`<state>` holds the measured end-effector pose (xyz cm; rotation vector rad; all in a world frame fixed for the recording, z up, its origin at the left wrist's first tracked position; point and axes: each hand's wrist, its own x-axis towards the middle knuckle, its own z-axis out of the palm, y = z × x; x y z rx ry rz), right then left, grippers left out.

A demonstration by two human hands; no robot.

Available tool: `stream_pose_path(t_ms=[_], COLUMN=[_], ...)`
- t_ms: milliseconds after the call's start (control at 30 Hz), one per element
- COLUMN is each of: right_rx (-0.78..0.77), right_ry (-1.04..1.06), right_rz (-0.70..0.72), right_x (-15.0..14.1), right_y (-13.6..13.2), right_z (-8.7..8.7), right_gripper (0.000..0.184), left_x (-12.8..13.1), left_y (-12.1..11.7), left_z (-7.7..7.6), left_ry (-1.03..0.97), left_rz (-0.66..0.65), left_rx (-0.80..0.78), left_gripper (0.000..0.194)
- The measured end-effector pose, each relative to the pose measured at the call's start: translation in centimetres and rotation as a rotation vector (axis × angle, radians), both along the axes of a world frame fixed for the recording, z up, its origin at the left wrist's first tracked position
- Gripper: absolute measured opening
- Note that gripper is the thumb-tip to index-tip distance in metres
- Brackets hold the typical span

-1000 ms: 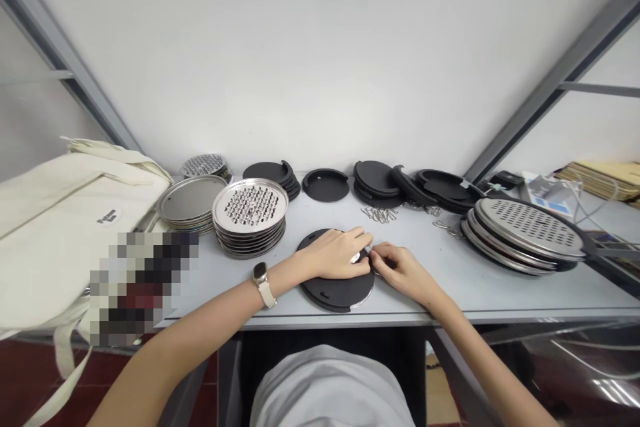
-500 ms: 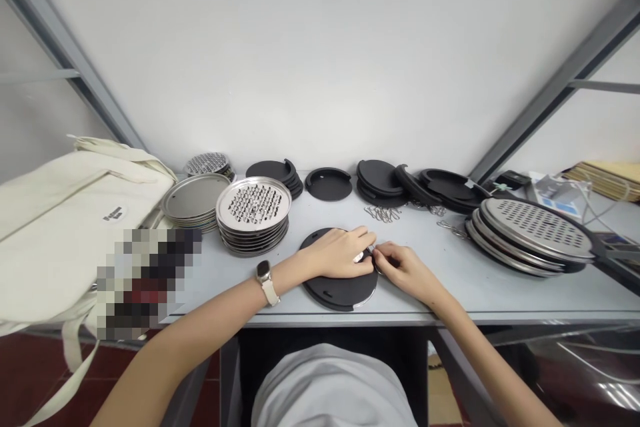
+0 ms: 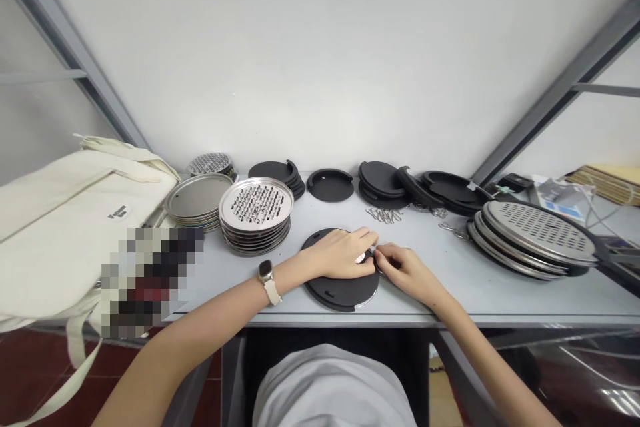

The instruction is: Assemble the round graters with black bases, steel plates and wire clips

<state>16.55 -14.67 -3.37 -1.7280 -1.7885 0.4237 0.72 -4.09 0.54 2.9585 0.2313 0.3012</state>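
Observation:
A black round plate (image 3: 333, 294) with slots lies on the table in front of me, a shiny metal rim showing at its lower right. My left hand (image 3: 343, 254) reaches across the plate and grips it near its right edge, covering much of its top. Just beside that edge, my right hand (image 3: 403, 270) pinches a small shiny metal piece, apparently a wire clip; the fingers hide most of it. Several loose wire clips (image 3: 384, 215) lie beyond my hands.
Stacked metal grater discs (image 3: 257, 206) and plain metal discs (image 3: 199, 196) stand to the left, beside a cream bag (image 3: 75, 214). Black round holders (image 3: 330, 185) line the wall. At right is a stack of perforated discs with handles (image 3: 543, 230). The table edge (image 3: 475, 319) runs close to me.
The view has shifted very slightly. Both hands keep nearly the same places at the plate's right edge, with only slight finger movement.

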Motion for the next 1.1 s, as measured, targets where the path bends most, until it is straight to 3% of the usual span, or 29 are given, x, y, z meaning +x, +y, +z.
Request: stream_pose_path(t_ms=[633, 1100], right_rx=[-0.002, 0.044], right_ry=[-0.017, -0.069], right_rz=[0.001, -0.03], right_x=[0.1, -0.1], right_y=[0.0, -0.2], right_z=[0.1, 0.1], right_gripper=[0.027, 0.028], left_x=[0.0, 0.5], left_y=[0.2, 1.7], left_z=[0.0, -1.1], left_ry=[0.013, -0.1], left_rz=[0.003, -0.029], left_rx=[-0.035, -0.282], left_gripper=[0.018, 0.022])
